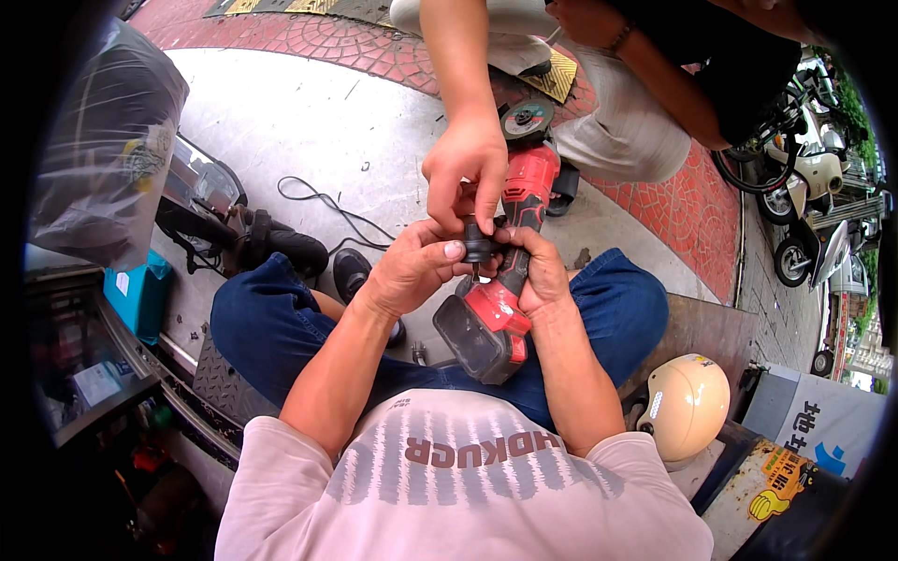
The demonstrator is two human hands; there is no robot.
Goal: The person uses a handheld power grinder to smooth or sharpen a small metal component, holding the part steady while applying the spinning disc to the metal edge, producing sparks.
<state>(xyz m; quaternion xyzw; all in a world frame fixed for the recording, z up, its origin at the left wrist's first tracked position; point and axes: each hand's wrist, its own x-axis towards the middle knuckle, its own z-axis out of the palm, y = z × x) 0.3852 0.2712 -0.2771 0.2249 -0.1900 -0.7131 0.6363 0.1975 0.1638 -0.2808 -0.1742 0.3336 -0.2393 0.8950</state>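
A small black cylindrical part with a thin metal shaft pointing down is held above my lap. My left hand closes on it from the left, thumb and fingertips against its side. From the right, my right hand grips it too, its fingertips partly hidden. Another person's hand reaches down from the far side, fingers touching the part's top. Beneath our hands lies a red and black cordless angle grinder, its disc at the far end and its battery pack close to my lap.
The other person's knee is beside the grinder's far end. A cream helmet sits at my right. At the left are a black cable, a teal box and a plastic-covered object. Scooters stand far right.
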